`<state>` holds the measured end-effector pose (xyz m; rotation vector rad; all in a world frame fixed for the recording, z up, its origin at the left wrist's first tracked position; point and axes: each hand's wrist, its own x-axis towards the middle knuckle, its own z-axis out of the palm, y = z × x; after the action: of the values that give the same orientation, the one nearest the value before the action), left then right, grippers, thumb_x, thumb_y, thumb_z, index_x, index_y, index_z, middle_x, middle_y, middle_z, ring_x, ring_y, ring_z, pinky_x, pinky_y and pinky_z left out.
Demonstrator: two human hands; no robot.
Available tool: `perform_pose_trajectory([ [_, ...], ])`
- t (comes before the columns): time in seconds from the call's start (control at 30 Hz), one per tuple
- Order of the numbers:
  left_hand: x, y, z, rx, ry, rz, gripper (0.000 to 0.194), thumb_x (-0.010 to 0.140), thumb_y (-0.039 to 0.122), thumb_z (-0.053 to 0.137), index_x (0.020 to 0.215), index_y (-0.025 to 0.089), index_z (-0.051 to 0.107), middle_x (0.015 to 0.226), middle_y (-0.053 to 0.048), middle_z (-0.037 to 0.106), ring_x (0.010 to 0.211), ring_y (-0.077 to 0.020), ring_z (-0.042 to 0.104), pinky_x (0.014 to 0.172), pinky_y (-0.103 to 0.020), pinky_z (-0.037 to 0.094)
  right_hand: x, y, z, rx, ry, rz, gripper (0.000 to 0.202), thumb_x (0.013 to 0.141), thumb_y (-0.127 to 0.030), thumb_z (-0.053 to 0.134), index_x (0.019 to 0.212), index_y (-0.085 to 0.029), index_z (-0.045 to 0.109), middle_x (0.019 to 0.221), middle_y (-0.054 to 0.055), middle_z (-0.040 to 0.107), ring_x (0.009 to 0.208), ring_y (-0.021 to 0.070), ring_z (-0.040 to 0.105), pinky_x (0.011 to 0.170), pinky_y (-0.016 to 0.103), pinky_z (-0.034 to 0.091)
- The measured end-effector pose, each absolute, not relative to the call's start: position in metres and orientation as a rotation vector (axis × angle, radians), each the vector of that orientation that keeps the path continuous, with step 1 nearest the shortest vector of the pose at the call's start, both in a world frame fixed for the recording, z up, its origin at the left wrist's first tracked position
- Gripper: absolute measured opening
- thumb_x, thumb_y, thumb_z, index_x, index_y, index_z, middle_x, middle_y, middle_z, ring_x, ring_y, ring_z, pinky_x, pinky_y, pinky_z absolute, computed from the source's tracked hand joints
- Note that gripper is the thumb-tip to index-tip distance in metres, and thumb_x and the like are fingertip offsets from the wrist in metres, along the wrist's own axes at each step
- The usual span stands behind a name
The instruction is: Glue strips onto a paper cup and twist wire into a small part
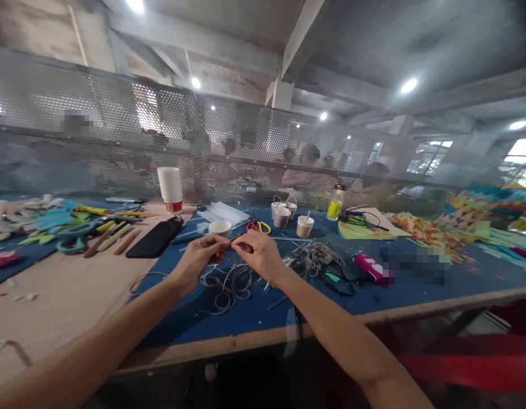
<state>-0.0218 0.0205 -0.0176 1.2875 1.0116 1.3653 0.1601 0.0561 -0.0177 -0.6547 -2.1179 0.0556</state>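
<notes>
My left hand (202, 258) and my right hand (259, 254) meet at the middle of the blue table mat (250, 321), fingertips almost touching. Both are closed in a pinch around a thin dark piece between them, too small to name. Loose grey cord (233, 284) lies in loops below the hands. Right behind the left hand stands a white paper cup (220, 228). Scissors with red and yellow handles (258, 226) rest just beyond the right hand.
Stacked cups (170, 187), a black phone (154, 237) and teal scissors (75, 237) lie left. Small cups (282, 216), a yellow-labelled bottle (335, 203), a cord bundle (324, 257) and a magenta device (371, 268) are right. A perforated screen (241, 153) stands behind.
</notes>
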Motion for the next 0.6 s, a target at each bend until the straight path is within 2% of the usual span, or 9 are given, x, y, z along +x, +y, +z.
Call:
perform_pose_trajectory([
  [0.3, -0.0183, 0.0216, -0.0166, 0.96, 0.837, 1.334, 0.015, 0.069, 0.022, 0.08, 0.078, 0.014, 0.071, 0.065, 0.003, 0.058, 0.054, -0.0043, 0.048, 0.052, -0.013, 0.042, 0.1605, 0.0558, -0.0169, -0.625, -2.127, -0.012, 0.02, 0.095, -0.033, 0.052, 0.091, -0.022, 0.068, 0.078, 0.002, 0.058, 0.075, 0.014, 0.054, 0.072, 0.025, 0.041],
  [0.47, -0.018, 0.0187, -0.0131, 1.041, 0.881, 1.366, 0.018, 0.067, 0.026, 0.081, 0.076, 0.014, 0.071, 0.06, 0.004, 0.056, 0.051, -0.0046, 0.046, 0.05, -0.014, 0.039, 0.16, 0.0522, -0.0156, -0.617, -2.108, 0.115, 0.018, 0.094, -0.033, 0.054, 0.094, -0.022, 0.068, 0.088, 0.004, 0.061, 0.077, 0.0134, 0.056, 0.074, 0.025, 0.044],
  [0.6, -0.0208, 0.0193, -0.0122, 1.22, 0.99, 1.439, 0.02, 0.069, 0.031, 0.079, 0.076, 0.015, 0.071, 0.058, 0.003, 0.057, 0.051, -0.0066, 0.046, 0.048, -0.017, 0.035, 0.1608, 0.048, -0.0087, -0.693, -1.993, 0.223, 0.024, 0.093, -0.042, 0.055, 0.099, -0.022, 0.067, 0.103, 0.006, 0.06, 0.069, 0.0113, 0.054, 0.072, 0.025, 0.046],
])
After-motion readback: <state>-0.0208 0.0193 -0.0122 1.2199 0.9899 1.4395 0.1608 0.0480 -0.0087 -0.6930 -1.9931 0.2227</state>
